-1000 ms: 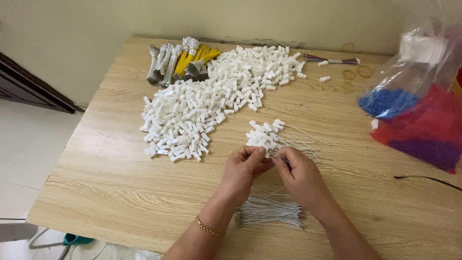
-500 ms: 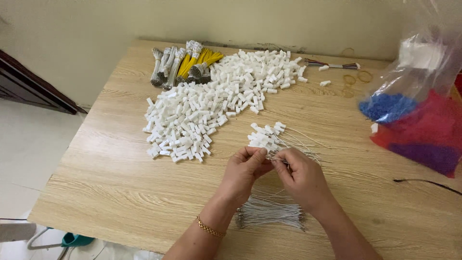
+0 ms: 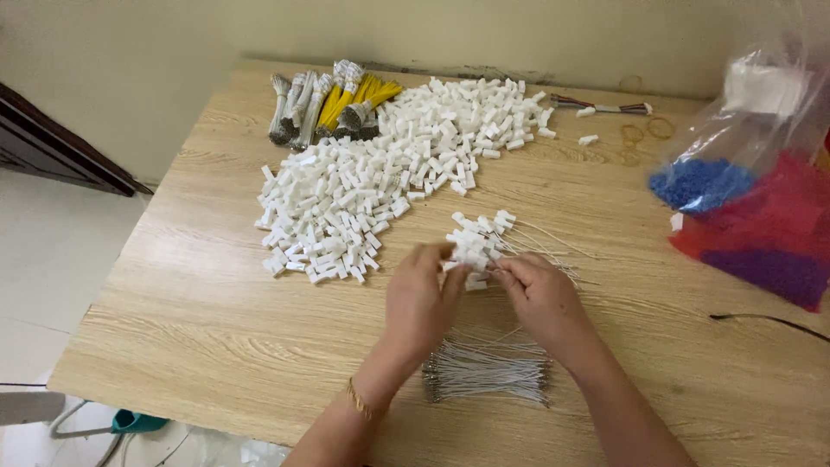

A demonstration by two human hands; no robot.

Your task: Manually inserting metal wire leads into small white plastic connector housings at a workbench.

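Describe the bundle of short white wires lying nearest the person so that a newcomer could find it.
Start at the wooden table and its near edge. Between the two forearms, below the hands, lies the white wire bundle. Unlike the upright far bundles, it lies flat, fanned sideways, with dark metal tips.

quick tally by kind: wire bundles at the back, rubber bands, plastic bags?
Wire bundles at the back: 6 or so, gray-white and yellow, packed close, so the count is rough
Loose white wire batch near the hands: 1
Rubber bands: 3
Plastic bags: at least 1, holding blue, red and purple bits
White connectors: too many to count
Total countable: about 11
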